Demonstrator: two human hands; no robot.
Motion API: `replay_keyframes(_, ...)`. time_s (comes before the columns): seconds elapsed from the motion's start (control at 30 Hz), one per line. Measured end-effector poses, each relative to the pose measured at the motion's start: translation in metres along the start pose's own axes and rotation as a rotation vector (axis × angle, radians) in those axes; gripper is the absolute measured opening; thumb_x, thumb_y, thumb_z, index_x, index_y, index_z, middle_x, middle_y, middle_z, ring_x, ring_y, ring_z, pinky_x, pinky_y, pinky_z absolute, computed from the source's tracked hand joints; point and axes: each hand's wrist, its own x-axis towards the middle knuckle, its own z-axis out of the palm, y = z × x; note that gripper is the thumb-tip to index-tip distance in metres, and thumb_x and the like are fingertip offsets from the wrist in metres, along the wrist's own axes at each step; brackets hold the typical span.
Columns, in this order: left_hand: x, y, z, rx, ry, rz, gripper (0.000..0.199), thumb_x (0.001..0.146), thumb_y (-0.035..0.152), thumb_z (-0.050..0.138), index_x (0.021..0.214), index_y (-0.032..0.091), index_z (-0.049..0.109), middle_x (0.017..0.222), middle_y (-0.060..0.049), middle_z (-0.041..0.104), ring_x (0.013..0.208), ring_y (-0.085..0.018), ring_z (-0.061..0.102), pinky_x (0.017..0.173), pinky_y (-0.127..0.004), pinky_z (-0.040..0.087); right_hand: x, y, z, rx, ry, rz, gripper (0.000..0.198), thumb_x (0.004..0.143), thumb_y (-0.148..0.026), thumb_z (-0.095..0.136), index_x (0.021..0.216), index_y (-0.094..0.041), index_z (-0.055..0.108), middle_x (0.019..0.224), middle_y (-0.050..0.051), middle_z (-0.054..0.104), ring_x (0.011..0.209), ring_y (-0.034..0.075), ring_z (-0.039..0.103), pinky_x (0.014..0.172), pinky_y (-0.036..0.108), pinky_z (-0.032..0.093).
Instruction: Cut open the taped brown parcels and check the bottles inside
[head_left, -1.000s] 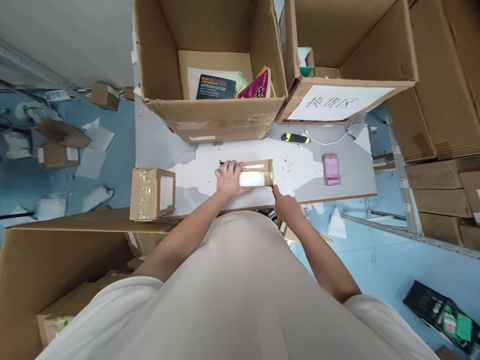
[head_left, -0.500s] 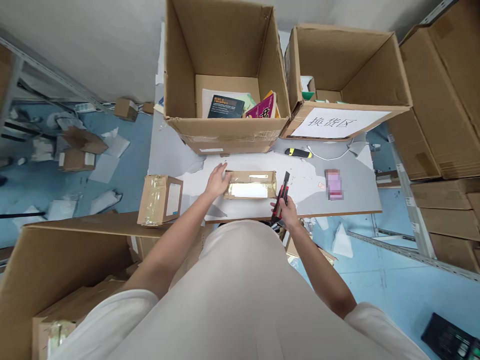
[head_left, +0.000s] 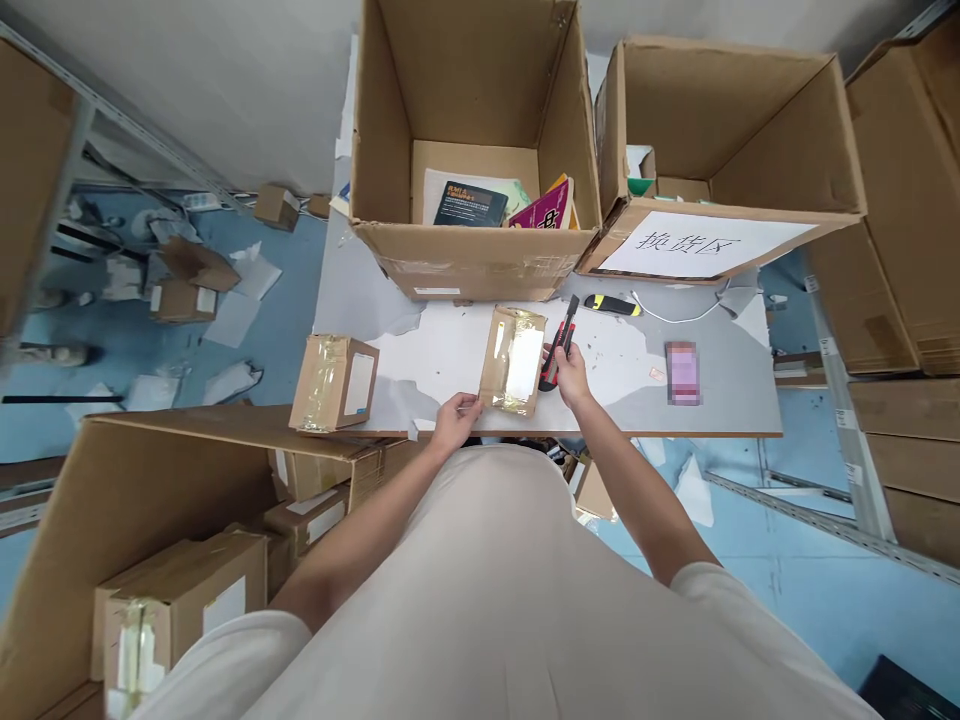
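Note:
A small taped cardboard box (head_left: 513, 360) with a white label lies near the front edge of the table, turned lengthwise toward me. My left hand (head_left: 457, 421) pinches its near left corner. A red and black box cutter (head_left: 559, 345) is gripped in my right hand (head_left: 570, 374), its dark blade pointing up and away, just beside the box's right side. Whether the right fingers also touch the box I cannot tell.
Two large open cartons stand at the back: one with books (head_left: 471, 205), one with a handwritten sign (head_left: 705, 244). A yellow-black cutter (head_left: 612, 305), a pink packet (head_left: 682, 373) and another taped box (head_left: 335, 383) are on the table (head_left: 739, 400). A big carton (head_left: 217, 425) of parcels stands lower left.
The small box has been turned from crosswise to lengthwise. My left hand has moved from its far left end to its near left corner. The cutter stays in my right hand.

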Motion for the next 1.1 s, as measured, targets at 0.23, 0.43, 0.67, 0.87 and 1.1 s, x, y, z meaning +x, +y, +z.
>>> replay_keyframes(0.23, 0.027, 0.03, -0.011, 0.297, 0.0, 0.139, 0.04, 0.074, 0.045, 0.064, 0.102, 0.016, 0.064, 0.104, -0.01, 0.069, 0.094, -0.021, 0.066, 0.088, -0.036, 0.052, -0.042, 0.001, -0.018, 0.043, 0.025, 0.061, 0.03, 0.086, -0.042, 0.05, 0.105, -0.02, 0.045, 0.122, 0.013, 0.059, 0.087, 0.014, 0.066, 0.074, 0.03, 0.056)
replay_keyframes(0.43, 0.125, 0.114, 0.004, 0.562, -0.055, 0.534, 0.054, 0.083, 0.03, 0.055, 0.134, 0.017, 0.048, 0.138, -0.011, 0.051, 0.118, -0.022, 0.055, 0.095, -0.034, 0.047, -0.113, 0.021, -0.032, 0.296, -0.025, 0.436, 0.025, 0.085, -0.039, 0.057, 0.1, -0.019, 0.054, 0.11, 0.011, 0.067, 0.084, 0.019, 0.069, 0.069, 0.035, 0.058)
replay_keyframes(0.67, 0.158, 0.132, 0.019, 0.709, -0.102, 0.493, 0.029, 0.082, 0.021, 0.052, 0.104, 0.015, 0.071, 0.107, -0.007, 0.071, 0.098, -0.021, 0.064, 0.095, -0.032, 0.045, -0.117, 0.028, -0.016, 0.443, -0.116, 0.502, 0.027, 0.093, -0.043, 0.044, 0.111, -0.024, 0.047, 0.089, 0.006, 0.072, 0.085, 0.021, 0.071, 0.073, 0.041, 0.058)
replay_keyframes(0.87, 0.117, 0.099, -0.026, 0.601, 0.167, 0.43, 0.025, 0.082, 0.028, 0.053, 0.09, 0.017, 0.073, 0.096, -0.006, 0.073, 0.088, -0.02, 0.066, 0.086, -0.029, 0.049, -0.076, 0.016, -0.029, 0.268, -0.014, 0.283, 0.03, 0.089, -0.045, 0.05, 0.111, -0.025, 0.045, 0.094, 0.002, 0.071, 0.089, 0.018, 0.07, 0.076, 0.035, 0.057)
replay_keyframes(1.1, 0.031, 0.024, -0.046, 0.312, 0.227, 0.236, 0.031, 0.072, 0.042, 0.063, 0.086, 0.015, 0.067, 0.083, -0.007, 0.073, 0.074, -0.018, 0.068, 0.074, -0.029, 0.054, -0.01, -0.018, -0.02, 0.0, -0.023, 0.06, 0.022, 0.092, -0.036, 0.041, 0.107, -0.021, 0.043, 0.106, 0.009, 0.067, 0.089, 0.014, 0.067, 0.076, 0.028, 0.054)
